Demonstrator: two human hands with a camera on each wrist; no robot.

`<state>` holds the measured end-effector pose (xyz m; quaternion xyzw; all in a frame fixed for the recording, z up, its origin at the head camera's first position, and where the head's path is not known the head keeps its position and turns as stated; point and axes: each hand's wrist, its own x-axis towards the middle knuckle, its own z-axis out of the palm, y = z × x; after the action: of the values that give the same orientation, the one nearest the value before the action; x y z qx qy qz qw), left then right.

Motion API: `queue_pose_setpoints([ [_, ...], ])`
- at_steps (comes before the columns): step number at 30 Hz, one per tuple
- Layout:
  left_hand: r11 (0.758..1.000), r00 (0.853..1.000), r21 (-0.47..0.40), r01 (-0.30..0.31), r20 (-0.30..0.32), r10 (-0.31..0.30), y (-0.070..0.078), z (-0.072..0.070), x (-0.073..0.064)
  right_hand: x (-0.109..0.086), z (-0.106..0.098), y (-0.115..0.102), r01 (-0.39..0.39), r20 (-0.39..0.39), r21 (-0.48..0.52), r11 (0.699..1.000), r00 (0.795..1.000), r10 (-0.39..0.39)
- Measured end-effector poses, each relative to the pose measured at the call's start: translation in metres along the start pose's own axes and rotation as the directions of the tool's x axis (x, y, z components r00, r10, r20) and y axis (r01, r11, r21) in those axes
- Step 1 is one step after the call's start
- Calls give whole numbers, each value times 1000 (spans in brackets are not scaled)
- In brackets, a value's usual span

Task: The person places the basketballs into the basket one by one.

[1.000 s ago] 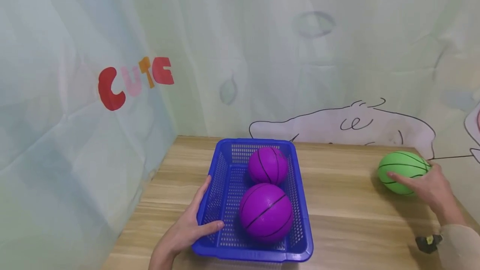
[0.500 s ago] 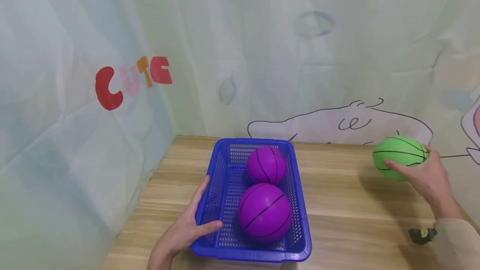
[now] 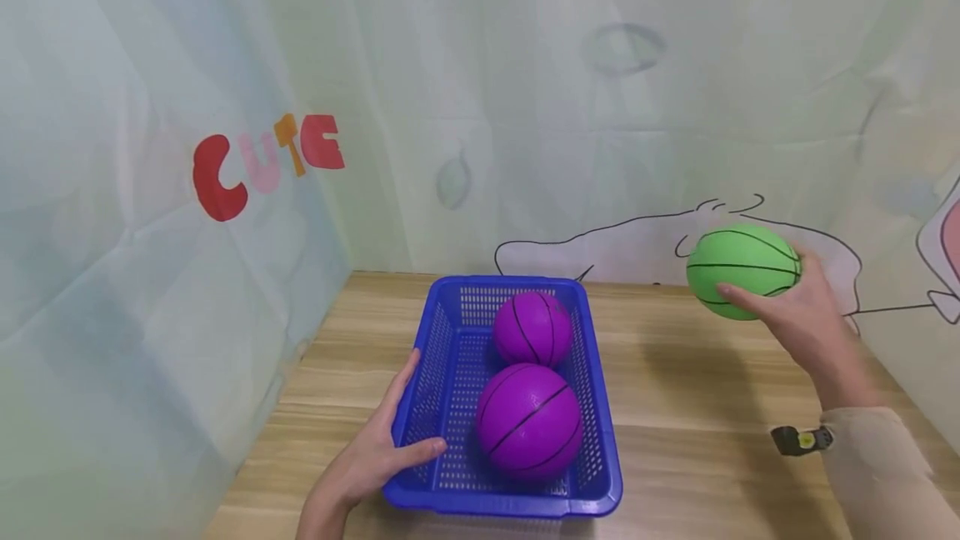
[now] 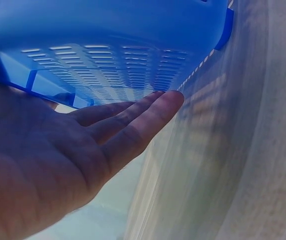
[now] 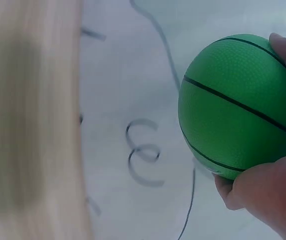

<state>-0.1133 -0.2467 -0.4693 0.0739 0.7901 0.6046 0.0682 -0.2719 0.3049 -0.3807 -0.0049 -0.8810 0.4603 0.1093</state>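
Observation:
A green ball with black basketball lines is in my right hand, lifted off the table at the right. The thumb lies across its near side; the fingers reach round behind, as the right wrist view shows. My left hand holds the left side of a blue plastic basket. Its thumb comes over the rim, while the fingers extend along the perforated outer wall. Two purple balls with black lines lie in the basket: the rear ball and the larger-looking front ball.
The basket stands on a wood-grain table. Pale cloth hangs behind and on the left, with coloured CUTE letters and line drawings. A small dark device sits at the right wrist, by the sleeve.
My right hand has raised the green ball from the table and carried it left, toward the basket. The left hand, basket and purple balls have stayed in place.

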Motion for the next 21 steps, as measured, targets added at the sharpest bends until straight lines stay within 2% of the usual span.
queue_pose_setpoints([
  [7,1000,1000,-3,0,-3,0,1,1,-1,1,24,-38,86,14,73,994,996,-87],
  [11,1000,1000,-5,6,-7,-6,1,1,-1,-1,39,-58,119,61,119,986,990,-127],
  [21,1000,1000,-26,18,-3,-18,2,2,0,-12,88,-99,177,205,258,950,951,-233],
])
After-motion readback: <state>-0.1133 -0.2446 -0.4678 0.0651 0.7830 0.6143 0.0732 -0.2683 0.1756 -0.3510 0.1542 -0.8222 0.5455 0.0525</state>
